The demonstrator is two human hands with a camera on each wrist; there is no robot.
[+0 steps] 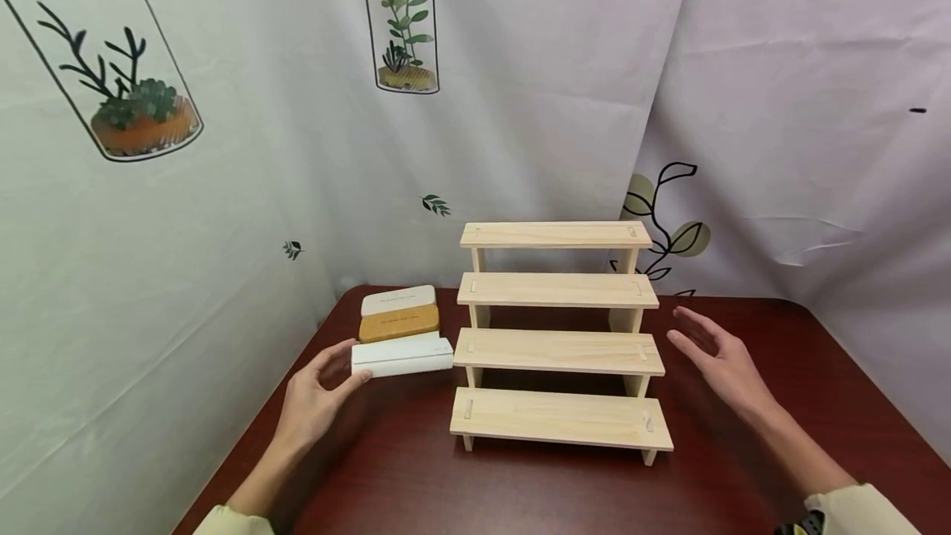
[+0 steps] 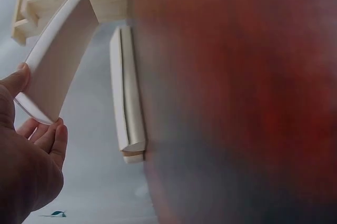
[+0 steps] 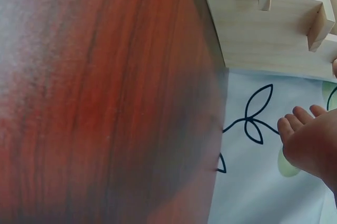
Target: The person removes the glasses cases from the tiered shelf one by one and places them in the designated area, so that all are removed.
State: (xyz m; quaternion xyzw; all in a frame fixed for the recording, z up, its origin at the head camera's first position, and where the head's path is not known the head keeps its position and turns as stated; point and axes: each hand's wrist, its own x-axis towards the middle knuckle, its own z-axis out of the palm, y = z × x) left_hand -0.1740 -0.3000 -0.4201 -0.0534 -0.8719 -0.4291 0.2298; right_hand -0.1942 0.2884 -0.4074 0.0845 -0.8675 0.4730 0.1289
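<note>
Three cases [image 1: 399, 329]; left hand [image 1: 315, 403] grips one.

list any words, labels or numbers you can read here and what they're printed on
No text here can be read.
Top white box: a faint printed line, too small to read.
Tan box: a faint line on its face, also too small.
White box held in the left hand: no print visible.
Wooden step rack: unmarked.
</note>
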